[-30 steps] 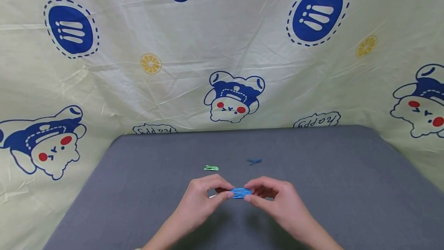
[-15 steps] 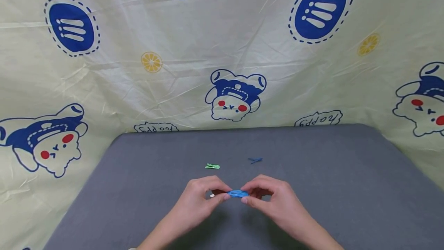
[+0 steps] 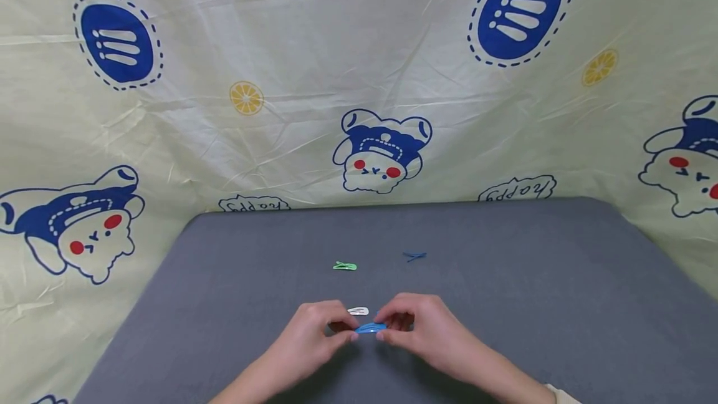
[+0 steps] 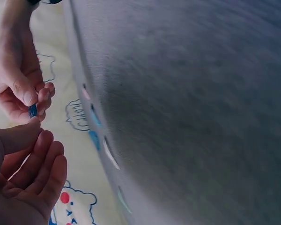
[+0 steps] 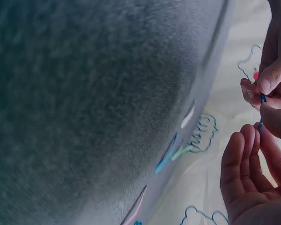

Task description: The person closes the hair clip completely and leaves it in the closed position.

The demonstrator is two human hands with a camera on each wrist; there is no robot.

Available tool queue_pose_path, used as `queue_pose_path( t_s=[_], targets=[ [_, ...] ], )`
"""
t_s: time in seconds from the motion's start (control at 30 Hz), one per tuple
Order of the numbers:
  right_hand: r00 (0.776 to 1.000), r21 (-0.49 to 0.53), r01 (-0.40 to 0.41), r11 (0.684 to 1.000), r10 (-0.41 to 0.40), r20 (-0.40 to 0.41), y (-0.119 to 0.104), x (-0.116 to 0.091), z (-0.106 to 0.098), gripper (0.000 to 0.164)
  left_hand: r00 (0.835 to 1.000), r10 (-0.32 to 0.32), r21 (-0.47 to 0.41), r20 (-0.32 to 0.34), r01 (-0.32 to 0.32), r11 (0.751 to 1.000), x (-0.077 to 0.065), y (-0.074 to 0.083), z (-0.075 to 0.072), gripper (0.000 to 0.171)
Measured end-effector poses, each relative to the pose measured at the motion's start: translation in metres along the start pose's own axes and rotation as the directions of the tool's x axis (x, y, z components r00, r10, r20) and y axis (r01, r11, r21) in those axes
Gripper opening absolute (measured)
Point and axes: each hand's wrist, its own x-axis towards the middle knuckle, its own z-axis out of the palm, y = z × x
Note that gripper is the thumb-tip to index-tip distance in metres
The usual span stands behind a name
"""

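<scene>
Between both hands a blue snap hair clip (image 3: 371, 328) is held above the table, in the lower middle of the head view. My left hand (image 3: 314, 335) pinches its left end between thumb and finger. At the other end, my right hand (image 3: 417, 326) pinches it likewise. In the left wrist view only a small part of the blue clip (image 4: 33, 110) shows between the fingertips. Just behind the hands lies a white snap clip (image 3: 359, 311), its left end hidden by the left hand.
Farther back on the grey table (image 3: 505, 279) lie a green clip (image 3: 344, 265) and a dark blue clip (image 3: 415, 256). A pink clip (image 5: 135, 207) appears in the right wrist view. A printed cloth (image 3: 303, 80) hangs behind the table.
Both hands have moved toward the person and slightly left, still holding the blue clip. The white clip now shows more fully behind them. The green and dark blue clips stay put.
</scene>
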Motion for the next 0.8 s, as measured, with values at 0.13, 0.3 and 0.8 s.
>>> queue_pose_path(
  t_s=[0.13,0.3,0.8],
  targets=[
    [1.0,-0.063,0.008,0.998,-0.007,0.02,0.003,0.006,0.006,0.012,0.997,-0.058,0.008,0.043,0.058,0.998,-0.001,-0.007,0.0,0.01],
    [0.998,-0.105,0.015,0.994,-0.009,0.057,0.007,0.015,0.012,0.012,0.985,-0.134,0.009,0.105,0.134,0.991,-0.003,-0.018,-0.002,0.009],
    [0.986,-0.135,-0.011,0.991,0.033,0.166,0.018,0.033,0.021,0.01,0.967,-0.197,0.068,0.16,0.188,0.98,-0.001,-0.041,-0.002,0.01]
  ],
)
